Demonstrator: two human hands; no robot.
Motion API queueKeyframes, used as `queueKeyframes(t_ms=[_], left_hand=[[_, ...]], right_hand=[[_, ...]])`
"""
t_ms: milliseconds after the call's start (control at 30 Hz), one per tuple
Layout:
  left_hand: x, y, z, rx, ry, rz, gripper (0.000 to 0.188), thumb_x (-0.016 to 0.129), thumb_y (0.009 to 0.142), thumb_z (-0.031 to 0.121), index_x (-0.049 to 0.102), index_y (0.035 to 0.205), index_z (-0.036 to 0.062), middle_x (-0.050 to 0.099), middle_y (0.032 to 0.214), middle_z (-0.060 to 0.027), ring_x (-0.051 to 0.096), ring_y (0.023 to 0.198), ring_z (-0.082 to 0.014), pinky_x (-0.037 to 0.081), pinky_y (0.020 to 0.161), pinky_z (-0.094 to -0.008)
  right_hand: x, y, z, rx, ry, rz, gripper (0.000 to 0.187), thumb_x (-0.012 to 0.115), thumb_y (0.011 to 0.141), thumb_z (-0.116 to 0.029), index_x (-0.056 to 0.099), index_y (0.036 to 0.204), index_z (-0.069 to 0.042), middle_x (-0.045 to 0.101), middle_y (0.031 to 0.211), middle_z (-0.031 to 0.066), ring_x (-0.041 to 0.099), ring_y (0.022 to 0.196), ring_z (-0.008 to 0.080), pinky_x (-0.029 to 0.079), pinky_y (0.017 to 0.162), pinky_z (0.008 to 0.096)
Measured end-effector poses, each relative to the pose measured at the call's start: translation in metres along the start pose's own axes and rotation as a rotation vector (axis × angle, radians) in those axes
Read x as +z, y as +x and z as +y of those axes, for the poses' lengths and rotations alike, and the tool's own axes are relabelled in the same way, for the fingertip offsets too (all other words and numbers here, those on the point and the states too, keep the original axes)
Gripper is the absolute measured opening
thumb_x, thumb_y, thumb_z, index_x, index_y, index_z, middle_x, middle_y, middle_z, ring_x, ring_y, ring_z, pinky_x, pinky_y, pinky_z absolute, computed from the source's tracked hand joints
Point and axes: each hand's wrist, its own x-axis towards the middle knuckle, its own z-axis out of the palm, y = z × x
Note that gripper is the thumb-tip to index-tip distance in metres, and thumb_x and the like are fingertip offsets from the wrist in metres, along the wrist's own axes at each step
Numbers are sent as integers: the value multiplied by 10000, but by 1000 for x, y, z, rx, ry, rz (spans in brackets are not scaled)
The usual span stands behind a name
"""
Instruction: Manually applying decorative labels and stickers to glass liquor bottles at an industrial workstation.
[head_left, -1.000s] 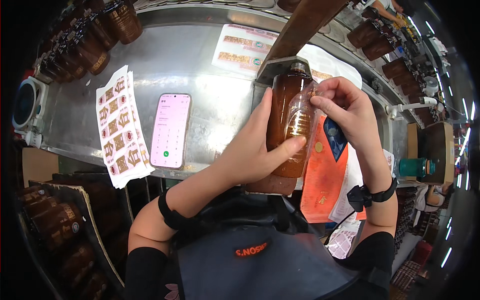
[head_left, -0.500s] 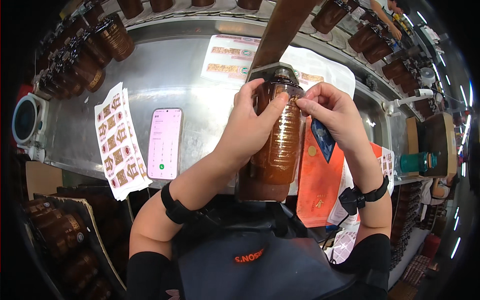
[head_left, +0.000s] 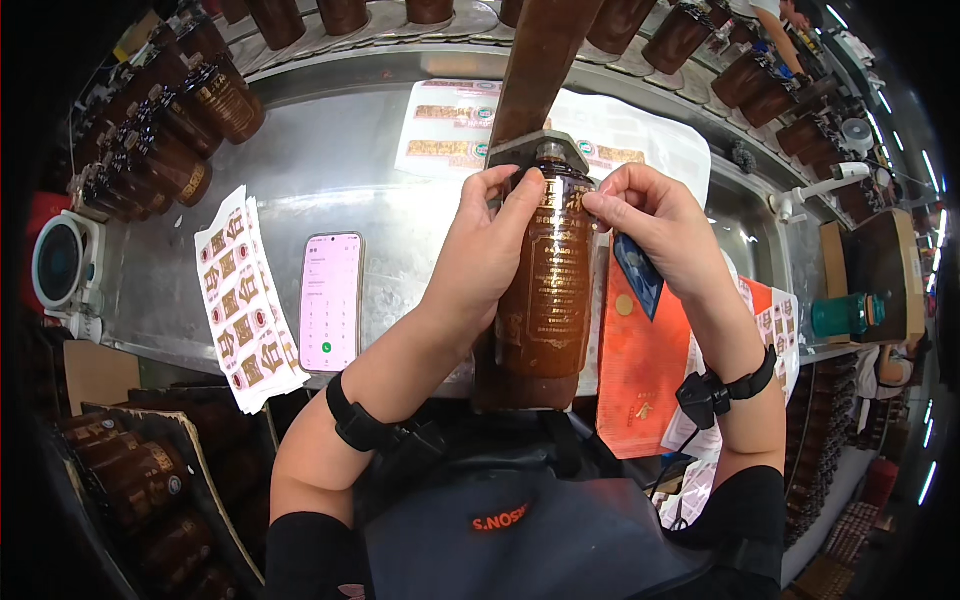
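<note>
A brown glass bottle (head_left: pixel 545 290) with gold lettering lies on a dark stand, its neck pointing away from me. My left hand (head_left: pixel 490 230) wraps its left side, thumb lying along the upper front. At the bottle's upper right shoulder, my right hand (head_left: pixel 650 215) pinches thumb and index finger against gold characters; whatever is between the fingertips is too small to make out. A dark blue pointed flat piece (head_left: pixel 638 278) sticks out below the right hand's curled fingers, seemingly held there. Beneath it an orange printed packet (head_left: pixel 645 350) lies on the table.
Left of the bottle are a phone (head_left: pixel 331 300) with a lit dial screen and printed gold sticker sheets (head_left: pixel 245 300). More sheets (head_left: pixel 440 125) lie behind the stand's upright brown post (head_left: pixel 535 80). Brown bottles (head_left: pixel 225 100) line the back and left. A teal jar (head_left: pixel 840 315) stands right.
The bottle has turned so that its gold lettering faces me more fully. My left thumb has moved up and left along it. The right hand stays pinched at the shoulder.
</note>
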Motion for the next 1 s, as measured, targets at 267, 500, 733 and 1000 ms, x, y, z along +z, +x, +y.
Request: queueKeyframes(t_ms=[267, 500, 733, 1000], left_hand=[[-6, -11, -7, -15, 84, -41, 624, 588, 981, 254, 287, 1431, -56, 541, 1275, -140, 543, 1150, -168, 447, 969, -296], [-5, -12, -10, 34, 79, -108, 672, 646, 948, 256, 305, 1424, -74, 531, 1302, -140, 508, 1198, -170, 411, 1013, -304], [-6, -13, -11, 62, 109, -72, 608, 630, 960, 270, 358, 1389, -64, 555, 1257, -129, 531, 1152, -155, 428, 984, -293], [-7, -11, 0, -13, -15, -143, 448, 561, 997, 320, 486, 1281, -18, 618, 1122, -77, 578, 1015, -104, 467, 887, -255]], right_hand=[[2, -3, 9, -107, -80, 165, 330, 724, 888, -241, 634, 1098, -4, 626, 927, 21, 580, 833, 62, 462, 728, 202], [12, -6, 13, 53, 5, 57, 543, 733, 879, -299, 563, 1291, 11, 610, 1072, 81, 597, 928, 126, 489, 786, 252], [9, -2, 20, 42, 122, 49, 502, 713, 900, -272, 557, 1286, 10, 609, 1019, 47, 570, 866, 91, 477, 743, 227], [17, -5, 2, 163, 155, 53, 451, 701, 915, -278, 568, 1250, -6, 629, 989, 12, 554, 799, 58, 448, 672, 203]])
